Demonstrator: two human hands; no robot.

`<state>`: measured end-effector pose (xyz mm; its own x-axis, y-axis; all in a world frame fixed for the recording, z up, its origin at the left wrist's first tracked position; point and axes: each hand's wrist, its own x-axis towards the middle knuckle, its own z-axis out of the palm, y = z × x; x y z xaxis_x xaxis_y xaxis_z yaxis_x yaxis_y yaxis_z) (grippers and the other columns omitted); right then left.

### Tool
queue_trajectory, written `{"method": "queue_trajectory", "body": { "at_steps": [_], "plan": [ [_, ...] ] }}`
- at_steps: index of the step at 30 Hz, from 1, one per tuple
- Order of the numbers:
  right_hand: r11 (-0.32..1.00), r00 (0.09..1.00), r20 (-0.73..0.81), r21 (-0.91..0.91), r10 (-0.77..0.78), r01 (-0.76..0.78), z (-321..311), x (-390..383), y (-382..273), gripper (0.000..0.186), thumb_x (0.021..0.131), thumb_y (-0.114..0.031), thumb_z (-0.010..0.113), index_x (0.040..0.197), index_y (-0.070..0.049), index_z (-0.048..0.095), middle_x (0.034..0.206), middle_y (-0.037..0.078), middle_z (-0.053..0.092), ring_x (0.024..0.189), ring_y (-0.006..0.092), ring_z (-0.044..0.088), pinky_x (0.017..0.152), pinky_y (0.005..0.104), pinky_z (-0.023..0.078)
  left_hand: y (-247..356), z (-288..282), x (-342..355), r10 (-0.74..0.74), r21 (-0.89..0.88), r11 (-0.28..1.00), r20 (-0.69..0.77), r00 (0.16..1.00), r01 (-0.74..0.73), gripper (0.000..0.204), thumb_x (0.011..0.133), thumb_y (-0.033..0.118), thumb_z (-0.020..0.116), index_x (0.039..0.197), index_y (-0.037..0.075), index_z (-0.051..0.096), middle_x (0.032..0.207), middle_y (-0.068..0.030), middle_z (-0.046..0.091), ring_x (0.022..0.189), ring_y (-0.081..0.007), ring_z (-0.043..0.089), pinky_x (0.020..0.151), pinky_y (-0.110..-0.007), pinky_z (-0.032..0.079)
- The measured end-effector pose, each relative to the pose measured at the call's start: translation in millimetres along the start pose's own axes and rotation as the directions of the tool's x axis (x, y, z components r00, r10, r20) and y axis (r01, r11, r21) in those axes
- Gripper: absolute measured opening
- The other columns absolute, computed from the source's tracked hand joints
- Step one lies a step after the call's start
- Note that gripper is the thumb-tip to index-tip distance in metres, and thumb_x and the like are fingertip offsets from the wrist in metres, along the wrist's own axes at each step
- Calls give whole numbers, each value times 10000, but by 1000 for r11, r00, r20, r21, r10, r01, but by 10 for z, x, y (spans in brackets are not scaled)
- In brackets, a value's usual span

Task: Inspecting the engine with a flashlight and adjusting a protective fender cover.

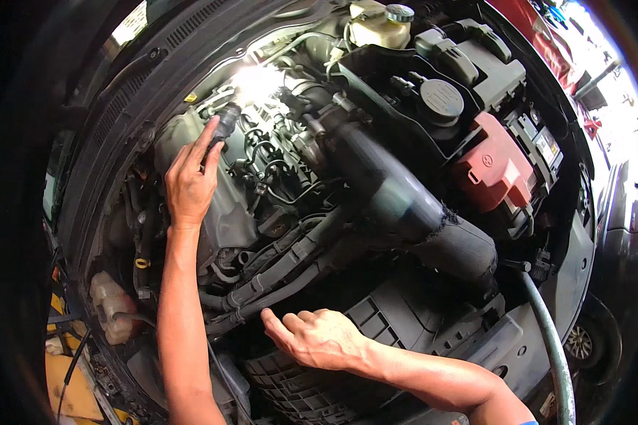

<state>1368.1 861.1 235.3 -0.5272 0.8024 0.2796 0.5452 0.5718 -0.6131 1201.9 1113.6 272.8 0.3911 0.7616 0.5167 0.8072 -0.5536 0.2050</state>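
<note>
My left hand point(193, 180) reaches far into the open engine bay, its fingers wrapped round a black flashlight point(225, 122). A strong glare comes from the flashlight's far end and lights the hoses and wiring of the engine point(280, 163). Beside that hand lies a grey engine cover point(227, 219). My right hand point(319, 338) is closed in a loose fist over the front of the bay, just below the thick black hoses point(283, 276). Its palm side faces away, so anything inside the fingers is hidden.
A wide black intake pipe point(404, 205) crosses the bay. Right of it are a red battery cover point(495, 164) and a round-capped reservoir point(441, 99). A grey prop rod point(549, 333) rises at lower right. At left sits a pale plastic bottle point(110, 304).
</note>
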Motion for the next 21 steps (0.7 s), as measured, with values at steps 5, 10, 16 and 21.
{"method": "queue_trajectory", "body": {
  "at_steps": [5,10,16,21],
  "plan": [
    [999,999,-30,37,28,-26,-29,-8,-11,485,831,-166,603,1278,13,545,684,54,565,582,196,620,472,329,517,-9,37,17,69,47,997,-92,993,-64,447,936,128,679,1369,212,608,956,-116,696,808,-289,663,717,-392,527],
    [997,998,-54,73,27,-23,-45,-19,-5,487,827,-159,603,1278,14,547,670,59,559,575,204,619,471,335,516,-5,43,25,53,76,996,-77,996,-47,429,946,148,669,1368,149,594,1193,-135,690,1012,-315,690,809,-383,549],
    [997,997,-72,74,34,-29,-41,-26,7,478,827,-156,603,1270,17,548,660,64,555,565,208,617,470,340,515,-3,48,26,-68,70,995,-8,998,68,426,970,179,637,1389,155,565,1306,-133,640,1177,-338,626,932,-405,511],
    [996,998,-60,93,20,-15,-17,-34,-17,473,834,-163,598,1269,18,549,667,66,560,566,206,619,477,340,518,-43,106,100,-69,144,987,-58,996,77,422,972,219,631,1382,144,565,1202,-167,678,1054,-377,663,857,-435,534]
  ]
}}
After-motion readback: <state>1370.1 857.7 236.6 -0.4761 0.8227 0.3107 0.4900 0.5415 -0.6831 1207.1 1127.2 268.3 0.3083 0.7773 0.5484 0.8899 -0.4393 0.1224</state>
